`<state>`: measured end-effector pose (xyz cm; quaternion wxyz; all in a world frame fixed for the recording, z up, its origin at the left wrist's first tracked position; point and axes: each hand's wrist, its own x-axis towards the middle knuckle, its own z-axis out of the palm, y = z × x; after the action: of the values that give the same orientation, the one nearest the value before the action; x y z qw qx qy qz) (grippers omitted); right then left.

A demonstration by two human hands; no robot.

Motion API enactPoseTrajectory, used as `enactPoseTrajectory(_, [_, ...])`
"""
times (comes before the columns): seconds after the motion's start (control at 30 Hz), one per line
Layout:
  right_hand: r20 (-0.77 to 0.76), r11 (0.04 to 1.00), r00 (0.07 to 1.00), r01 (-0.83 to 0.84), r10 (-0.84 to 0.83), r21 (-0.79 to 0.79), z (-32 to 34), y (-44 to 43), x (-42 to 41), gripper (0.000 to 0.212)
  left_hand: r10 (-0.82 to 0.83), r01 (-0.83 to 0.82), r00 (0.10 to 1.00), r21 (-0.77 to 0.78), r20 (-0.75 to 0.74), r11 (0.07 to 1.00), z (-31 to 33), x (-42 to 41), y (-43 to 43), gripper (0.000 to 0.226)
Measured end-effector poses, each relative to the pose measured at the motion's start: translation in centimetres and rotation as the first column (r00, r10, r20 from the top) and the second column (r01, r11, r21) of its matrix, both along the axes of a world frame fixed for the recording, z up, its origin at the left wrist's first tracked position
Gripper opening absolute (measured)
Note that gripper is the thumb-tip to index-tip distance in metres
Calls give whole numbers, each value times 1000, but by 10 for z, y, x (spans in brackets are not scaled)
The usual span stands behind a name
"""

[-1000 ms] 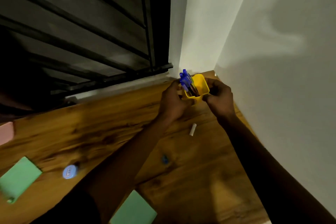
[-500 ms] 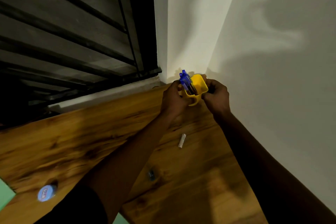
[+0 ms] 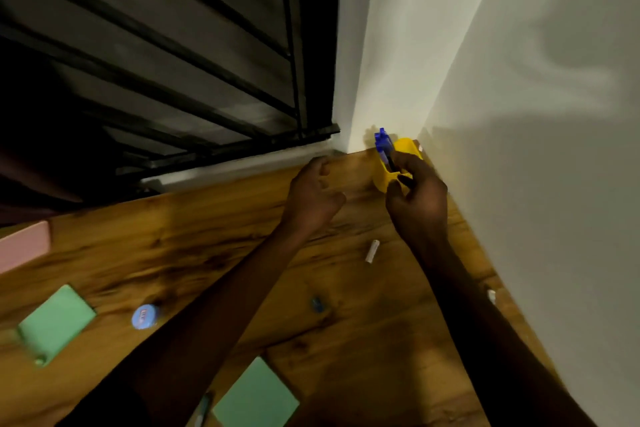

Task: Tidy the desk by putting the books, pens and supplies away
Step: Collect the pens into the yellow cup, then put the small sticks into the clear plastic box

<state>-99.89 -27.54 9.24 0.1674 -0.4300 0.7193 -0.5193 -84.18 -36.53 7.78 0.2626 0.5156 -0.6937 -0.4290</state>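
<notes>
The upright yellow pen cup (image 3: 407,147), in the corner of the desk (image 3: 242,253), stands just beyond the curled fingers of the right hand (image 3: 419,204), contact unclear; the left hand (image 3: 313,196), loosely curled and empty, lies farther.

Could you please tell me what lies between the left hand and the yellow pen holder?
Nothing: the head view shows bare desk between left hand and yellow pen holder.

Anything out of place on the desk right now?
Loose bits lie scattered on the desk: a small white cylinder near the yellow pen cup, a tiny blue piece, a round blue lid. Nothing looks spilled or broken.
</notes>
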Motion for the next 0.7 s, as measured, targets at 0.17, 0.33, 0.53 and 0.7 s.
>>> enactPoseTrajectory(0.17, [32,981,981,-190,191,-34,7,4,95,42,125,-129,986,-31,-110,991,21,98,33,55])
enactPoseTrajectory(0.33, [60,883,885,-465,461,70,11,-1,199,48,252,-260,962,-75,-107,963,31,195,56,45])
enactPoseTrajectory(0.53, [-24,764,768,-634,641,122,11,-13,311,47,450,-468,880,-107,-153,877,29,309,73,35])
enactPoseTrajectory(0.7, [3,710,718,-690,696,141,11,-15,408,38,578,-599,792,-70,-196,797,18,408,101,35])
